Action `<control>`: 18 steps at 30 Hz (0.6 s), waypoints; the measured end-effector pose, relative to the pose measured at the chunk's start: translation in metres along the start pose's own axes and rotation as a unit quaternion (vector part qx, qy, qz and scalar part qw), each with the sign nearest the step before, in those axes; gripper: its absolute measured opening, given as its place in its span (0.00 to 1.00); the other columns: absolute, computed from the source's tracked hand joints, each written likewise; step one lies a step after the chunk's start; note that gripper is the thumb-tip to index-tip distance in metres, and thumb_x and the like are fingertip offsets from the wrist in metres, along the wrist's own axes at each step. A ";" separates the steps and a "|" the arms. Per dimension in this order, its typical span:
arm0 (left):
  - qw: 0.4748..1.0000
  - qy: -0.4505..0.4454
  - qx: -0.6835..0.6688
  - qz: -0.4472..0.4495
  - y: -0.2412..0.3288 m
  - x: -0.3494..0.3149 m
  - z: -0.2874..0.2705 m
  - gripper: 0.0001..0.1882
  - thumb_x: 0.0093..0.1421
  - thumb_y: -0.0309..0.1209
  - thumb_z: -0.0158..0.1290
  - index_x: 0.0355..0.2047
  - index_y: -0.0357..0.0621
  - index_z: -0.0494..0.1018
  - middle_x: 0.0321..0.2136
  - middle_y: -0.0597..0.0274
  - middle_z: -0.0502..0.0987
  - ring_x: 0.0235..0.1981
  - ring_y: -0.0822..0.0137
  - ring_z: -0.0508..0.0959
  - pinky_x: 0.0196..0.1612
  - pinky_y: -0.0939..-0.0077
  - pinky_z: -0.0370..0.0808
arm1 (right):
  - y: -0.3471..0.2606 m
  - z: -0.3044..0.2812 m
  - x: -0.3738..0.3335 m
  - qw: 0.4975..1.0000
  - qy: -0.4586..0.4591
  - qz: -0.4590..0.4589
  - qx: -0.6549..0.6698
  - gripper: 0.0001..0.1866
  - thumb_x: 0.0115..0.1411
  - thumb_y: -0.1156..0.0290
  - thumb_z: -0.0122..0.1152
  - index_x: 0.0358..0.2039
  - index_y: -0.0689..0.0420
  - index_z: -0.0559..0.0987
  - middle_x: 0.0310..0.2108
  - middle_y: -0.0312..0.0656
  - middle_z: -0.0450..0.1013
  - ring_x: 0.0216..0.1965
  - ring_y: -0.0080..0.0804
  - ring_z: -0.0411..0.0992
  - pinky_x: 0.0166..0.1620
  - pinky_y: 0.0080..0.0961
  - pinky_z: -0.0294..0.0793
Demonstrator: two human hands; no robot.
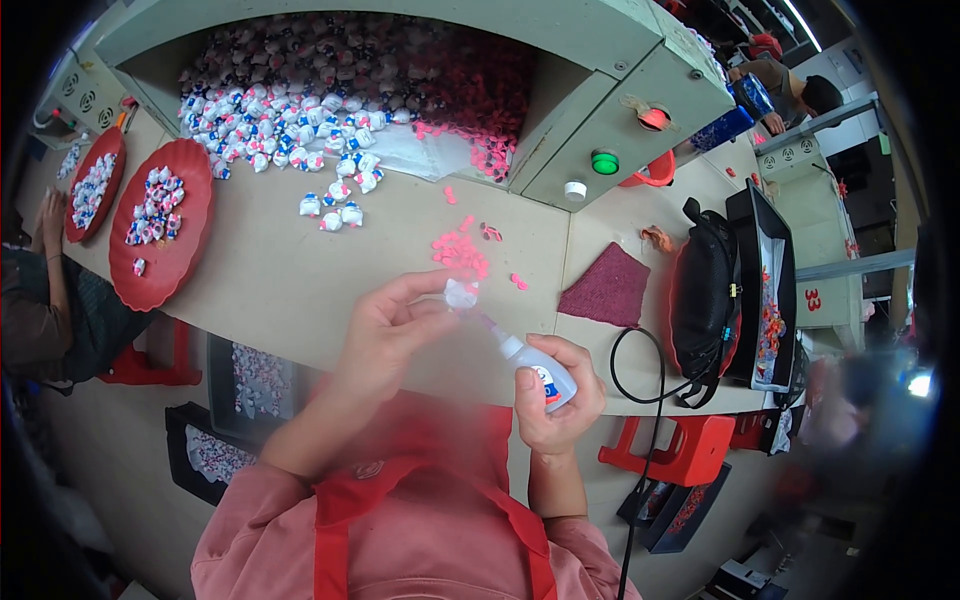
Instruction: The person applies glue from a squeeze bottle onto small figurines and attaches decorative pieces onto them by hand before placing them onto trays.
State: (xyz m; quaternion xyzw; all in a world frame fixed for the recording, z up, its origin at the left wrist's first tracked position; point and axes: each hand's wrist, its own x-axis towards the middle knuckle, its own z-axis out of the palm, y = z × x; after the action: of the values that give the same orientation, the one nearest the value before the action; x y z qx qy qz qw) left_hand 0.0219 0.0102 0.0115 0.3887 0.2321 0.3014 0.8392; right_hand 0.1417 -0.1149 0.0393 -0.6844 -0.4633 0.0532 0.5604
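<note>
Pinched between thumb and fingers, my left grip (395, 315) holds a small white figure (461, 293) over the counter (280, 260); my right grip (560, 400) is wrapped round a white squeeze bottle (550, 383), between four and five o'clock from the figure, its nozzle near it, though I cannot tell whether they touch. I judge this piece as midway: pink bits (460, 252) lie loose at twelve o'clock, apparently waiting to be stuck on. Much looks done: a big heap of figures (270, 120) fills the box between ten and eleven. Plenty seems left: more figures sit in the red dish (185, 275) between nine and ten.
</note>
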 end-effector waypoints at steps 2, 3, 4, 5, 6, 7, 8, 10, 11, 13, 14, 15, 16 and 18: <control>1.000 0.001 -0.001 0.011 -0.003 0.001 -0.004 0.19 0.52 0.17 0.48 0.46 0.31 0.64 0.41 0.51 0.71 0.41 0.63 0.74 0.45 0.73 0.72 | 0.003 -0.001 -0.002 0.990 0.014 0.124 0.061 0.12 0.49 0.72 0.56 0.33 0.66 0.72 0.25 0.42 0.72 0.21 0.22 0.69 0.25 0.14 0.67; 1.000 -0.003 -0.004 0.008 -0.002 0.002 -0.005 0.19 0.52 0.17 0.48 0.46 0.31 0.64 0.41 0.51 0.71 0.41 0.63 0.74 0.45 0.73 0.72 | 0.006 -0.004 -0.001 0.962 0.028 0.243 0.123 0.12 0.50 0.73 0.55 0.34 0.66 0.72 0.25 0.42 0.72 0.21 0.22 0.69 0.25 0.14 0.68; 1.000 0.007 -0.002 0.011 0.000 0.002 -0.007 0.19 0.52 0.18 0.49 0.46 0.31 0.64 0.41 0.51 0.72 0.40 0.63 0.75 0.44 0.74 0.72 | 0.012 -0.005 0.001 0.962 0.031 0.244 0.118 0.12 0.50 0.73 0.55 0.34 0.66 0.72 0.25 0.42 0.72 0.21 0.22 0.69 0.25 0.14 0.68; 1.000 0.016 0.000 0.014 0.002 0.003 -0.009 0.19 0.52 0.19 0.50 0.46 0.31 0.64 0.40 0.52 0.72 0.40 0.62 0.75 0.44 0.75 0.72 | 0.021 -0.006 0.005 0.931 0.020 0.312 0.186 0.12 0.51 0.74 0.54 0.36 0.66 0.71 0.26 0.42 0.71 0.22 0.23 0.69 0.25 0.15 0.68; 1.000 0.013 -0.003 0.013 0.002 0.004 -0.010 0.19 0.52 0.19 0.50 0.46 0.31 0.64 0.40 0.52 0.72 0.40 0.62 0.75 0.44 0.75 0.72 | 0.033 -0.007 0.009 0.891 0.009 0.376 0.253 0.13 0.51 0.75 0.52 0.38 0.65 0.70 0.26 0.42 0.71 0.23 0.24 0.70 0.25 0.16 0.69; 1.000 0.021 -0.009 0.008 0.002 0.004 -0.010 0.19 0.52 0.18 0.49 0.46 0.31 0.65 0.40 0.53 0.72 0.40 0.63 0.74 0.44 0.74 0.71 | 0.051 -0.008 0.006 0.874 -0.005 0.398 0.277 0.16 0.50 0.77 0.53 0.41 0.64 0.68 0.28 0.43 0.71 0.25 0.27 0.72 0.27 0.17 0.70; 0.999 0.029 -0.014 0.003 0.002 0.005 -0.009 0.18 0.52 0.17 0.48 0.45 0.30 0.65 0.39 0.53 0.72 0.40 0.64 0.74 0.45 0.73 0.70 | 0.067 -0.005 0.006 0.875 -0.001 0.399 0.274 0.16 0.50 0.77 0.53 0.41 0.64 0.68 0.28 0.43 0.71 0.25 0.27 0.72 0.27 0.17 0.70; 1.000 0.024 -0.014 -0.011 0.003 0.003 -0.007 0.18 0.52 0.17 0.48 0.45 0.30 0.65 0.39 0.53 0.73 0.40 0.64 0.74 0.45 0.72 0.70 | 0.088 0.005 0.013 0.933 -0.028 0.331 0.142 0.13 0.48 0.75 0.57 0.36 0.64 0.71 0.27 0.45 0.73 0.26 0.32 0.73 0.29 0.22 0.71; 0.999 0.022 -0.014 -0.020 0.004 0.001 -0.007 0.18 0.51 0.17 0.48 0.45 0.30 0.65 0.39 0.53 0.73 0.40 0.64 0.74 0.46 0.71 0.70 | 0.086 0.010 0.023 0.933 -0.024 0.330 0.141 0.13 0.48 0.75 0.57 0.36 0.64 0.71 0.27 0.45 0.73 0.26 0.32 0.73 0.29 0.22 0.71; 1.000 0.029 -0.007 -0.010 0.006 -0.002 -0.011 0.19 0.51 0.18 0.49 0.46 0.31 0.65 0.39 0.53 0.73 0.40 0.63 0.75 0.44 0.73 0.71 | 0.079 0.021 0.048 0.933 -0.101 0.197 -0.284 0.11 0.45 0.71 0.62 0.30 0.60 0.75 0.26 0.48 0.73 0.27 0.43 0.73 0.32 0.33 0.70; 0.999 0.037 -0.002 0.000 0.006 -0.003 -0.014 0.20 0.52 0.19 0.50 0.47 0.31 0.64 0.39 0.53 0.73 0.39 0.62 0.75 0.43 0.75 0.72 | 0.082 0.022 0.053 0.933 -0.098 0.198 -0.284 0.11 0.45 0.71 0.62 0.30 0.60 0.75 0.26 0.48 0.73 0.27 0.43 0.73 0.32 0.33 0.70; 0.999 0.036 -0.003 0.002 0.005 -0.003 -0.015 0.20 0.52 0.19 0.50 0.47 0.31 0.64 0.39 0.53 0.73 0.39 0.62 0.75 0.43 0.75 0.72 | 0.087 0.020 0.058 0.917 -0.143 0.236 -0.287 0.11 0.44 0.69 0.62 0.28 0.60 0.75 0.25 0.50 0.73 0.27 0.46 0.72 0.33 0.35 0.70; 0.999 0.042 0.005 0.009 0.003 -0.003 -0.017 0.20 0.51 0.19 0.50 0.47 0.31 0.64 0.39 0.53 0.73 0.39 0.62 0.75 0.43 0.75 0.72 | 0.090 0.018 0.061 0.898 -0.188 0.273 -0.289 0.11 0.44 0.67 0.62 0.27 0.60 0.76 0.24 0.51 0.72 0.28 0.49 0.71 0.35 0.37 0.69; 0.998 0.051 0.011 0.018 -0.001 -0.003 -0.019 0.20 0.51 0.19 0.50 0.46 0.31 0.64 0.38 0.53 0.73 0.39 0.62 0.75 0.44 0.75 0.72 | 0.087 0.017 0.061 0.905 -0.184 0.244 -0.297 0.12 0.44 0.67 0.62 0.28 0.60 0.76 0.24 0.52 0.72 0.28 0.49 0.71 0.35 0.37 0.69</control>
State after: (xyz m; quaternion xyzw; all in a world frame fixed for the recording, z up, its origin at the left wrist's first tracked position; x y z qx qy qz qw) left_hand 0.0083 0.0178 0.0001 0.3859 0.2710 0.3339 0.8162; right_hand 0.2162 -0.0553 -0.0102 -0.8890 -0.3709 0.1729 0.2056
